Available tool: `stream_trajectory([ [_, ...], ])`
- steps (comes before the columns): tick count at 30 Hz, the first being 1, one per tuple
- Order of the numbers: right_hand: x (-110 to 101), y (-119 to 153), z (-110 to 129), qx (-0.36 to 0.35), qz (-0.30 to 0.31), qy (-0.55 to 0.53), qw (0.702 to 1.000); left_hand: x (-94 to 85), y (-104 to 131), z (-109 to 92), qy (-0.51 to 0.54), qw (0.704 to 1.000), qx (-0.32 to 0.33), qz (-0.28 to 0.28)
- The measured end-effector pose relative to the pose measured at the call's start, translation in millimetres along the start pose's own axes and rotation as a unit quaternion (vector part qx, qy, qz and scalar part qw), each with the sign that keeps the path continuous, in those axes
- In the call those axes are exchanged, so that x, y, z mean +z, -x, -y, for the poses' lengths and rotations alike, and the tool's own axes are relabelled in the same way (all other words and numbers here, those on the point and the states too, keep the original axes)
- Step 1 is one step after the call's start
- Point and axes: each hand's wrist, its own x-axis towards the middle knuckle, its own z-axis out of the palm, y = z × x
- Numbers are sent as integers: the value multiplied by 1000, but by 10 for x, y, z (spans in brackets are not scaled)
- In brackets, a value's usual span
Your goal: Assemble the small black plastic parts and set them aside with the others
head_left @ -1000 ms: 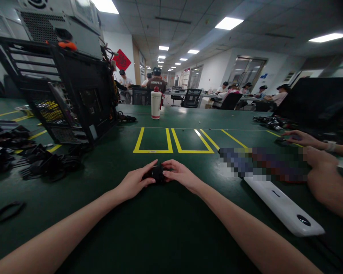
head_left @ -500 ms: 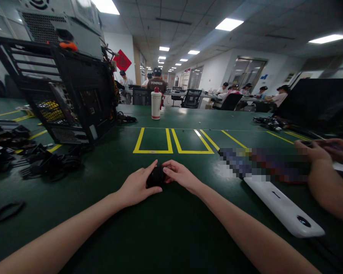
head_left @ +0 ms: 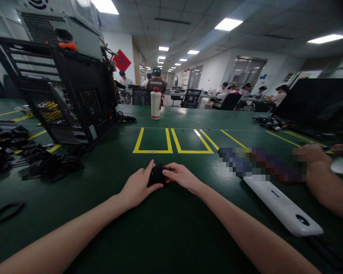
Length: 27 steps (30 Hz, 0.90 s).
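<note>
Fingers (head_left: 167, 173) of both hands pinched around small black part (head_left: 156, 176).

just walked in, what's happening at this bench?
A person has both hands on a small black part on the green table: left hand grips it, right hand pinches its edge. A co-worker's hand is busy to the right, beside a white device. An open computer case stands on the left.
</note>
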Motion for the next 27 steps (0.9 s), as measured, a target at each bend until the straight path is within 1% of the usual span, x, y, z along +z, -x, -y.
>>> stream_trajectory([
  [5,-5,28,48,-18,3,-24,1000,-10,8,-7,-1,1000,-1,4],
  [8,-35,44,63,-14,36,-15,999,-2,3,-3,-8,1000,-1,4],
  [10,-46,38,52,-9,46,-16,999,2,0,-3,-19,1000,3,3],
  [13,-32,16,26,-7,27,-29,999,3,0,-9,-33,999,14,-4],
  [19,16,-2,22,-9,-7,7,1000,-6,13,-15,-22,1000,-8,0],
  [21,6,9,35,-15,4,-2,1000,-7,13,-13,-21,1000,-7,0],
  [24,-26,28,54,-28,43,-19,999,-6,10,-12,-24,1000,1,-4],
  [27,-46,24,46,-24,46,-14,999,-3,7,-15,-22,1000,7,-5],
])
